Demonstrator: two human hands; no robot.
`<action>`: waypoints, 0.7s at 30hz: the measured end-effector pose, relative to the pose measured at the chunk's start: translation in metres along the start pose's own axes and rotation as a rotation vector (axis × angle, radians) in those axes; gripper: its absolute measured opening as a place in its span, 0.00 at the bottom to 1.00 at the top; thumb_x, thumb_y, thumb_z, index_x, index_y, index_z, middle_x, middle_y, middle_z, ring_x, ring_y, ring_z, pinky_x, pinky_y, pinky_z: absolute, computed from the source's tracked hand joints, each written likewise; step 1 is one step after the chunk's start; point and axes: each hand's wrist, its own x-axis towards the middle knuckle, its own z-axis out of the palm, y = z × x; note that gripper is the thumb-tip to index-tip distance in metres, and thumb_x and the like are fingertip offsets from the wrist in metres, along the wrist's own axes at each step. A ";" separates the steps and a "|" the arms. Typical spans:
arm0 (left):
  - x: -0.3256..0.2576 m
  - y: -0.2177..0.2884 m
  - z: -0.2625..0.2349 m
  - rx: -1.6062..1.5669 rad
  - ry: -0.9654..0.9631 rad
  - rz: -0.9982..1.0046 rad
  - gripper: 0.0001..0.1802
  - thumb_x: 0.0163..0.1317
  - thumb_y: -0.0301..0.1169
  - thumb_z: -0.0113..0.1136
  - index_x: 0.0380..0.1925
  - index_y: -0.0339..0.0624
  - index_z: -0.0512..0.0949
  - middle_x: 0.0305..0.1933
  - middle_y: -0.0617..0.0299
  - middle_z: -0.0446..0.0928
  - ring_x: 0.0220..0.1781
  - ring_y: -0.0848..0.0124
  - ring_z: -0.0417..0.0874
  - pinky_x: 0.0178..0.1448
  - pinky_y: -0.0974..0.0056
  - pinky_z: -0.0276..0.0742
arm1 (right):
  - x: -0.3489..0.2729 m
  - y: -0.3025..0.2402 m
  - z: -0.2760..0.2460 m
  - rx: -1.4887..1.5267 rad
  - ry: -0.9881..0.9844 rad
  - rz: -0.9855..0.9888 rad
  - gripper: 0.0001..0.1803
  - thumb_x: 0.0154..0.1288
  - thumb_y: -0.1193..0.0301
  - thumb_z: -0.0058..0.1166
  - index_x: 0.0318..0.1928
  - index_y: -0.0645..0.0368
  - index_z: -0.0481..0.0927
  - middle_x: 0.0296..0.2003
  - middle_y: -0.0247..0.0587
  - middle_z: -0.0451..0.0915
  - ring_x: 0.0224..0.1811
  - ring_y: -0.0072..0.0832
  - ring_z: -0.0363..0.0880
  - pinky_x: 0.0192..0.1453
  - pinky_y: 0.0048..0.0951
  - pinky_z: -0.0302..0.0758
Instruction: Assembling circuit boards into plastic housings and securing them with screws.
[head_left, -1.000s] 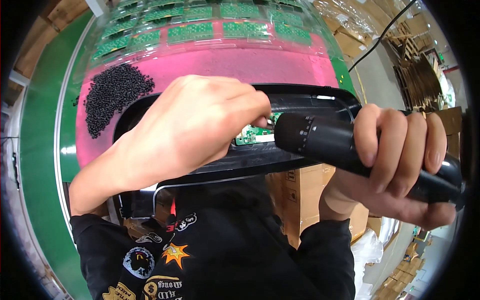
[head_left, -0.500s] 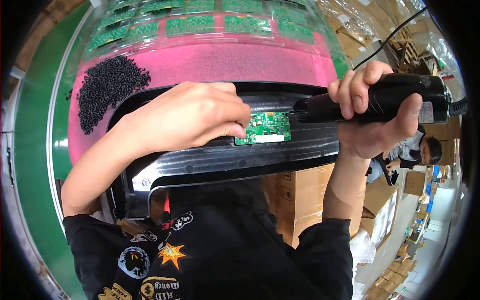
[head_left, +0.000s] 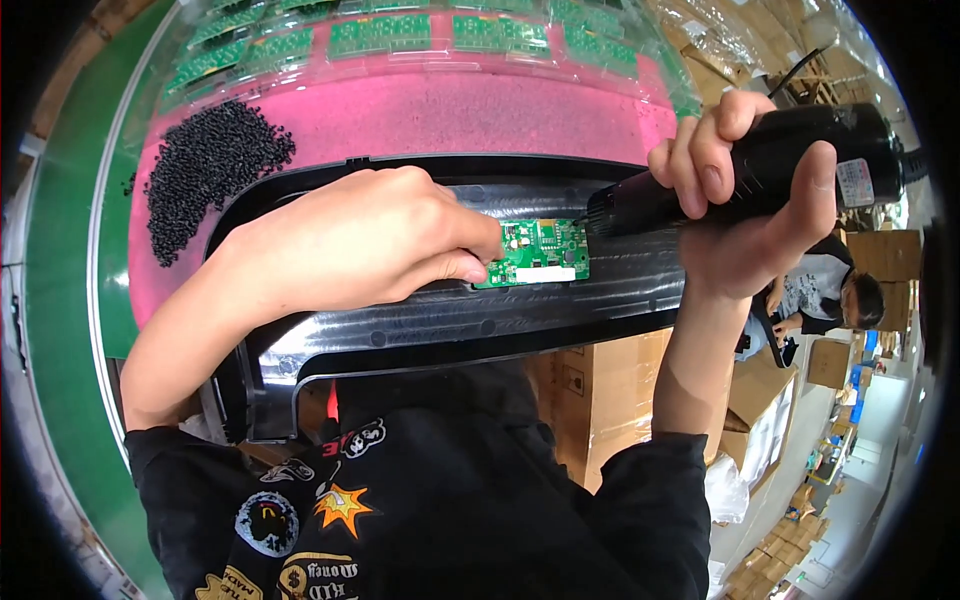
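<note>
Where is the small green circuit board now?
In the head view, the small green circuit board lies on the black plastic panel, near centre, between the left hand fingertips and the black power screwdriver tip.

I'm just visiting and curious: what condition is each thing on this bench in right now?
Left hand: pressing on the circuit board.
Circuit board: flat on the black plastic panel.
Right hand: gripping the electric screwdriver.
Electric screwdriver: tip at the board's corner.
Black pellets: heaped loose on the pink mat.
</note>
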 end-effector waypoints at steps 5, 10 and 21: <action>0.001 0.003 -0.004 -0.090 -0.074 -0.140 0.14 0.62 0.29 0.63 0.46 0.35 0.82 0.36 0.50 0.85 0.42 0.54 0.87 0.45 0.55 0.82 | 0.004 0.008 -0.002 0.022 -0.078 -0.007 0.31 0.67 0.41 0.44 0.41 0.60 0.74 0.19 0.26 0.67 0.16 0.17 0.59 0.29 0.25 0.59; -0.002 0.003 -0.005 -0.053 -0.077 -0.122 0.13 0.63 0.30 0.62 0.45 0.34 0.82 0.36 0.50 0.85 0.41 0.53 0.86 0.44 0.54 0.82 | 0.000 0.008 0.005 0.066 -0.057 -0.023 0.31 0.66 0.41 0.46 0.42 0.61 0.74 0.18 0.26 0.65 0.16 0.17 0.59 0.29 0.25 0.59; -0.001 -0.002 -0.002 -0.216 0.258 0.109 0.09 0.55 0.22 0.69 0.35 0.31 0.81 0.29 0.55 0.84 0.27 0.64 0.86 0.31 0.66 0.80 | -0.027 -0.039 0.049 0.391 0.017 -0.296 0.21 0.48 0.56 0.66 0.35 0.51 0.70 0.15 0.21 0.70 0.14 0.13 0.68 0.32 0.20 0.67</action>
